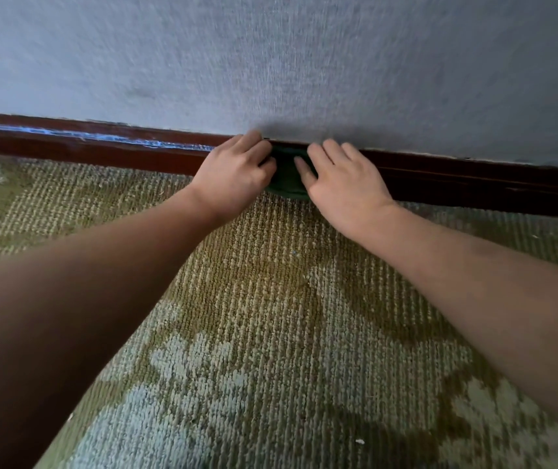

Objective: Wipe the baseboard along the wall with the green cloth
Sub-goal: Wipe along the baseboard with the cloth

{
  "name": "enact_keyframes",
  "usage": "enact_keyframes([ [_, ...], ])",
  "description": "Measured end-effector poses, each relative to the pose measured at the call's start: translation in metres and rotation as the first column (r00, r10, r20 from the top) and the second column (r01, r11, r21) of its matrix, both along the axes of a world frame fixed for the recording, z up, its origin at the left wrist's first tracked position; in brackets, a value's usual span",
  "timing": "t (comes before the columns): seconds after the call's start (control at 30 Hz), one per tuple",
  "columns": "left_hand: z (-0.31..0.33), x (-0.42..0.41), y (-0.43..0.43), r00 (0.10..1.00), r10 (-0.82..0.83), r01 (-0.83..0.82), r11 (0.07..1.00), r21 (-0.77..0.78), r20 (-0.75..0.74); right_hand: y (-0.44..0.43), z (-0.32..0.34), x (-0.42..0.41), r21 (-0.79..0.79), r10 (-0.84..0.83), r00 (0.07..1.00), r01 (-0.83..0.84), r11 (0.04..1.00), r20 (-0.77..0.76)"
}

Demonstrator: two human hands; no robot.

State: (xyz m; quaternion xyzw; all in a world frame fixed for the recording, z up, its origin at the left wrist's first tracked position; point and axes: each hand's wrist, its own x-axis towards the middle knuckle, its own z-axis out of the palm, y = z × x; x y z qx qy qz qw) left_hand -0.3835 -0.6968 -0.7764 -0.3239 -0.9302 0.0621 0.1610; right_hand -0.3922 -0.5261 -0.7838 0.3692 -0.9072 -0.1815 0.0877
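A dark red-brown baseboard (101, 150) runs along the foot of the grey-blue wall, with a dusty bluish streak on its left stretch. A dark green cloth (286, 179) is pressed against the baseboard at mid-frame, mostly hidden between my hands. My left hand (237, 177) holds the cloth's left side with curled fingers. My right hand (341, 184) lies on the cloth's right side, its fingers fairly straight and its thumb on the cloth.
A patterned green and beige carpet (270, 316) covers the floor up to the baseboard. The textured wall (287, 62) rises above it. A small white speck (359, 441) lies on the carpet near the bottom edge.
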Motion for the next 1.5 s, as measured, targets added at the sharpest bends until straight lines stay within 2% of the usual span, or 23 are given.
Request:
enact_keyframes([
  [0.17,0.000,0.000,0.000,1.000,0.030,-0.030,0.998,0.051,0.008,-0.001,0.005,0.004,-0.006,0.014,0.995,-0.015,1.000,-0.094],
  [0.3,0.004,0.007,0.001,0.996,0.069,-0.070,0.997,0.012,0.062,-0.002,0.006,0.003,-0.032,-0.018,1.000,0.018,0.999,0.004],
  [0.43,0.005,0.020,-0.003,0.996,0.049,-0.045,0.998,-0.053,0.078,-0.004,0.010,0.014,0.029,-0.010,0.997,0.008,1.000,0.071],
  [0.7,0.016,0.010,-0.004,0.999,-0.018,0.019,0.999,0.026,-0.046,0.001,0.021,0.004,-0.020,-0.054,0.997,0.055,0.998,0.047],
  [0.93,0.005,0.003,-0.001,0.999,0.029,-0.029,1.000,-0.001,-0.021,0.000,0.010,0.001,-0.029,-0.052,0.998,0.053,0.998,0.041],
  [1.27,-0.001,0.002,0.004,0.990,0.116,-0.125,0.984,0.125,0.075,-0.005,-0.003,-0.004,-0.031,-0.064,0.991,0.068,0.997,0.121],
  [1.37,0.001,0.010,0.007,0.985,0.143,-0.153,0.984,0.094,0.098,-0.008,0.002,0.002,-0.057,-0.080,0.983,0.091,0.994,0.166],
  [1.5,0.002,0.032,0.005,0.993,0.058,-0.054,0.998,-0.044,0.102,-0.005,0.004,0.019,-0.038,0.001,0.985,0.005,0.999,0.174],
])
